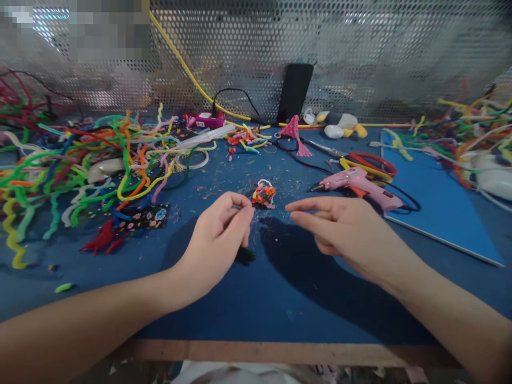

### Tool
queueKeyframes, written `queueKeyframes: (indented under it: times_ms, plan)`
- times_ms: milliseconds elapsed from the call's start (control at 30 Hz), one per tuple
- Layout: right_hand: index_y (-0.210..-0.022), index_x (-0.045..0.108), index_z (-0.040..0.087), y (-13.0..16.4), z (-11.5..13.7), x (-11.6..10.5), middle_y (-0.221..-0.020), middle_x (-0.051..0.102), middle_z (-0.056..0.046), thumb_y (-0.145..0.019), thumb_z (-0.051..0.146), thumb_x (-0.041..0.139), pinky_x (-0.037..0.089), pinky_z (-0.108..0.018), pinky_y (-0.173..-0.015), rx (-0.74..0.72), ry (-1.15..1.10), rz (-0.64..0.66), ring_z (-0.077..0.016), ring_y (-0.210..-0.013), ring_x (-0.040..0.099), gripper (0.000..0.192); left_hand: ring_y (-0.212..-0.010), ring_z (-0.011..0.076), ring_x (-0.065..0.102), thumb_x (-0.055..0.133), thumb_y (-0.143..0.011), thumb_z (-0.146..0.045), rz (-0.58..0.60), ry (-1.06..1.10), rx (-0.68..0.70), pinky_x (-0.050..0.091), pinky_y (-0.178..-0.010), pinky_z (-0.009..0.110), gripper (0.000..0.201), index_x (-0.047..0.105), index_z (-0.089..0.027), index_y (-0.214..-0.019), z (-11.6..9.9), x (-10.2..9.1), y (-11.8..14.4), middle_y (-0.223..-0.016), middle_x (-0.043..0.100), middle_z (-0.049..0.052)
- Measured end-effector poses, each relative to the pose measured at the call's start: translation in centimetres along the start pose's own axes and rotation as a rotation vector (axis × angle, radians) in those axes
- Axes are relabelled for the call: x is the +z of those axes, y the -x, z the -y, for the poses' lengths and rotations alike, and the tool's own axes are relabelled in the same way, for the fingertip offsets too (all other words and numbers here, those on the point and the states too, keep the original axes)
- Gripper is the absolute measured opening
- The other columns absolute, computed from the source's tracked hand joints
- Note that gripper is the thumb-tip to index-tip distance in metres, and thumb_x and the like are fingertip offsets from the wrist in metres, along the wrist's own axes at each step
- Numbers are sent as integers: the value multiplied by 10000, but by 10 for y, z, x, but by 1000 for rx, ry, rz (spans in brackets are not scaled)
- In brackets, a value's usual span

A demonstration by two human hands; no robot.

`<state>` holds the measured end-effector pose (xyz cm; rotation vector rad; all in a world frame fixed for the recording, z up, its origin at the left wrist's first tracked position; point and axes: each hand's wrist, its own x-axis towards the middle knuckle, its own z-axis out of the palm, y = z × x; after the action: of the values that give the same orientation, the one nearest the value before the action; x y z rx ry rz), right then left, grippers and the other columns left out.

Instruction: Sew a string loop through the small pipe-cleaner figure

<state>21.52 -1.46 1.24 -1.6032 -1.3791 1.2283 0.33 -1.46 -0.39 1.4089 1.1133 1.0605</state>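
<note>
Over the middle of the blue table, my left hand [224, 234] is closed in a pinch beside a small multicoloured fuzzy bundle [264, 194] topped by a loop of pale beads. Whatever sits between these fingertips is too small to make out. On the bundle's other side is my right hand [340, 226], its thumb and forefinger drawn together in a pinch; nothing in it can be made out. The bundle rests on the table between the two hands. Part of a dark green piece [245, 256] shows below my left hand.
Pipe cleaners [132, 154] heap up at left, near a black flowered cloth [150, 217]. At right are a pink glue gun [356, 184], pliers with red and yellow handles [372, 164] and a blue board [436, 213]. A phone [295, 93] leans against the perforated metal panel [248, 53].
</note>
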Motion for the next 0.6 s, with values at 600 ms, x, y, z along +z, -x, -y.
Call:
queueKeyframes:
  times_ms: [600]
  plan:
    - [-860, 784, 171, 2, 12, 5, -504, 584, 15, -891, 414, 596, 299, -269, -476, -259, 606, 102, -118, -431, 445, 309, -386, 48, 157, 657, -890, -421, -20, 275, -238, 130, -355, 167, 220, 543, -233, -908, -2, 5, -9, -486, 224, -142]
